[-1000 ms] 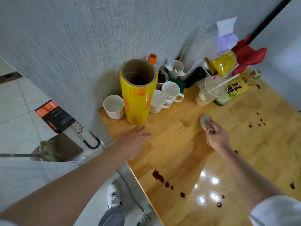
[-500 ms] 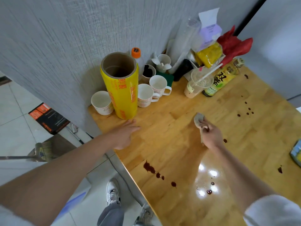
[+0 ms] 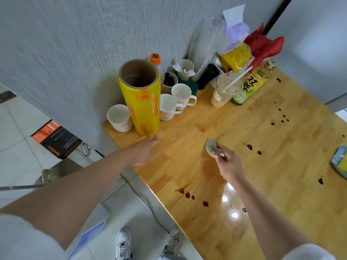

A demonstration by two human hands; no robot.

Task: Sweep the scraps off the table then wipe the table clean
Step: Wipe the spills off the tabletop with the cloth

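The wooden table (image 3: 272, 171) carries dark brown drips: a row near its front left edge (image 3: 189, 195), a pair right of my right hand (image 3: 249, 146), and several more at the far right (image 3: 281, 120). My right hand (image 3: 226, 160) grips a crumpled grey wipe (image 3: 211, 147) and holds it on the tabletop near the middle. A faint brown smear (image 3: 206, 166) lies just left of that hand. My left hand (image 3: 145, 151) rests flat, fingers straight, on the table's left corner just in front of the yellow film roll (image 3: 142, 102).
White paper cups and mugs (image 3: 169, 106) cluster round the roll against the grey wall. A plastic cup with a straw (image 3: 224, 91), a green tea bottle (image 3: 250, 85) and bags stand at the back. A blue-yellow packet (image 3: 340, 162) lies at the right edge. Tiled floor and my shoes lie below left.
My right hand with the wipe has stayed near the middle of the table, and my left hand has kept its place in front of the roll. The view has tilted, showing more table on the right.
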